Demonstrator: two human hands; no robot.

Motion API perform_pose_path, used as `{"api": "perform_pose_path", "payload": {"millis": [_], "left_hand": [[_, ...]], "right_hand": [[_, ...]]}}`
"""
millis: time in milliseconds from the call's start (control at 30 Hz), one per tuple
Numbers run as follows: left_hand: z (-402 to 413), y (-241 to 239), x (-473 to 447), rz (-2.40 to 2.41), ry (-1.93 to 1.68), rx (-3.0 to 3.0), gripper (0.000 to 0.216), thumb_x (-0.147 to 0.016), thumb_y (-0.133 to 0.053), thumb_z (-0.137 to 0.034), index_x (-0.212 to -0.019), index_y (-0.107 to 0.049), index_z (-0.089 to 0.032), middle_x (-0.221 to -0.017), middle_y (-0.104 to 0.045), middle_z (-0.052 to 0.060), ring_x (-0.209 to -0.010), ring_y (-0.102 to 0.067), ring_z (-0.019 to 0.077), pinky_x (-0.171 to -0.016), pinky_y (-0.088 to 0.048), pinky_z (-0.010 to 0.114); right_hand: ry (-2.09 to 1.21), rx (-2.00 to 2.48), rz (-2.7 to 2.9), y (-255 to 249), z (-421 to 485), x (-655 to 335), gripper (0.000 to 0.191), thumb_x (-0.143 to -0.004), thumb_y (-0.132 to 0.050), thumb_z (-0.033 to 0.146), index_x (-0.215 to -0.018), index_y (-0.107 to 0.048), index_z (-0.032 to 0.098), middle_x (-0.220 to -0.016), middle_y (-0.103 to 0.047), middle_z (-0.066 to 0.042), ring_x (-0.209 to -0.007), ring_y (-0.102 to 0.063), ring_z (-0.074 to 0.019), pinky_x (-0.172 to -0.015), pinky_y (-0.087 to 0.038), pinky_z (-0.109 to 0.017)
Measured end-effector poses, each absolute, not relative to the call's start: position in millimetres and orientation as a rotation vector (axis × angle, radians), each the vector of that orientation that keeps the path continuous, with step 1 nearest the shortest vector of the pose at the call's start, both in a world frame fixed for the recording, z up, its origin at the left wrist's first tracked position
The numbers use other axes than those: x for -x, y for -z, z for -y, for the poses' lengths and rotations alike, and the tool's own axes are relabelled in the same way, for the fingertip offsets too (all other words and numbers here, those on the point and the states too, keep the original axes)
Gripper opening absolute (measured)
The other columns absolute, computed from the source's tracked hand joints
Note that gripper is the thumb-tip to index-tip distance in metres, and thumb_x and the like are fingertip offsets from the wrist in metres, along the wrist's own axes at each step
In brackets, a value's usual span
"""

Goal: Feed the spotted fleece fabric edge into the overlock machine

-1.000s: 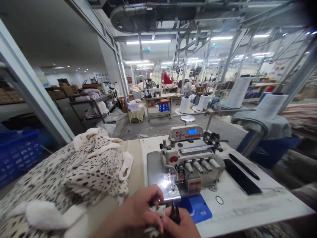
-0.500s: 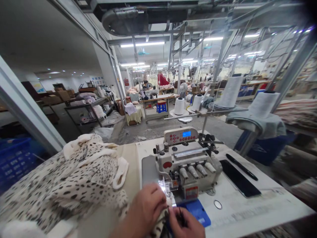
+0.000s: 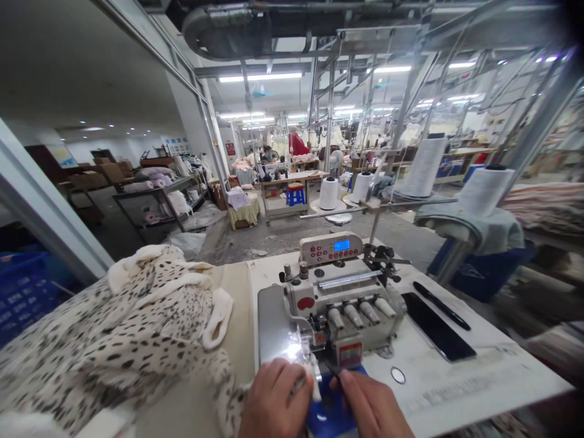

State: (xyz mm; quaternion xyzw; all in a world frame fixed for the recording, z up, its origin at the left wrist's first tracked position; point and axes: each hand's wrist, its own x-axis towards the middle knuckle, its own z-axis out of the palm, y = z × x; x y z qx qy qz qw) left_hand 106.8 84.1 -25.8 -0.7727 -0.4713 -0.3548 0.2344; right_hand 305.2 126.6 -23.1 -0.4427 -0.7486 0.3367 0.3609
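The left hand [image 3: 278,403] pinches cream, dark-spotted fleece fabric [image 3: 137,322] at the sewing machine [image 3: 342,298] foot, near the bench [image 3: 447,389] front edge; the right hand [image 3: 369,407] half-curls beside a small dark tool [image 3: 334,368], grip unclear

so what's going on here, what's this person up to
A person is sitting at an overlock sewing machine on a white table. Their left hand is at a small pale fabric piece beside the machine's lit needle area, and their right hand is close by, above a blue pad. A heap of spotted cream plush fabric lies to the machine's left.
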Motion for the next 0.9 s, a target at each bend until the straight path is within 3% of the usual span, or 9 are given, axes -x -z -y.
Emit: {"api": "perform_pose_path", "payload": {"millis": [167, 300, 467, 667, 900], "left_hand": [[-87.9, 31.3, -107.7, 1.286, 0.975, 2.095, 0.014, -0.098, -0.056, -0.015, -0.093, -0.068, -0.020, -0.090, -0.068, 0.003, -0.082, -0.058, 0.0169, -0.074, -0.041, 0.033], [-86.5, 32.3, -107.4, 1.307, 0.946, 2.086, 0.016, -0.098, -0.055, -0.015, -0.094, -0.068, -0.022, -0.090, -0.070, 0.001, -0.081, -0.060, 0.0170, -0.074, -0.041, 0.034], [-80.8, 37.0, -107.7, 1.393, 0.873, 2.046, 0.011, -0.095, -0.062, -0.016, -0.095, -0.069, -0.024, -0.095, -0.073, 0.001, -0.087, -0.065, 0.0180, -0.080, -0.047, 0.035], [-78.7, 38.8, -109.4, 1.376, 0.791, 1.940, 0.022, -0.092, -0.066, -0.012, -0.110, -0.072, -0.022, -0.111, -0.078, 0.001, -0.097, -0.068, 0.0215, -0.086, -0.050, 0.038], [-83.0, 44.2, -112.7, 1.354, 0.758, 1.871, 0.020, -0.091, -0.066, -0.011, -0.108, -0.071, -0.019, -0.108, -0.079, 0.003, -0.091, -0.071, 0.0220, -0.082, -0.053, 0.038]], "right_hand": [[-0.030, 1.184, 2.408, 6.1, -139.2, -305.0, 0.046, -0.105, -0.036, 0.029, -0.072, -0.068, 0.027, -0.069, -0.074, -0.003, -0.062, -0.073, -0.0226, -0.058, -0.039, -0.036], [0.260, 1.069, 2.410, -0.1, -141.8, -294.9, 0.037, -0.098, -0.047, 0.023, -0.066, -0.065, 0.029, -0.059, -0.070, -0.001, -0.048, -0.069, -0.0209, -0.049, -0.033, -0.037], [0.359, 1.164, 2.375, 0.4, -138.0, -286.5, 0.036, -0.094, -0.049, 0.020, -0.063, -0.066, 0.028, -0.058, -0.070, -0.004, -0.050, -0.069, -0.0239, -0.052, -0.033, -0.038], [0.400, 1.131, 2.342, 13.2, -140.1, -281.9, 0.032, -0.095, -0.048, 0.018, -0.069, -0.065, 0.028, -0.064, -0.069, -0.006, -0.055, -0.066, -0.0264, -0.056, -0.034, -0.039], [0.418, 1.039, 2.189, 36.0, -144.2, -284.5, 0.029, -0.098, -0.051, 0.020, -0.071, -0.059, 0.027, -0.063, -0.062, -0.002, -0.056, -0.060, -0.0224, -0.059, -0.033, -0.037]]}}
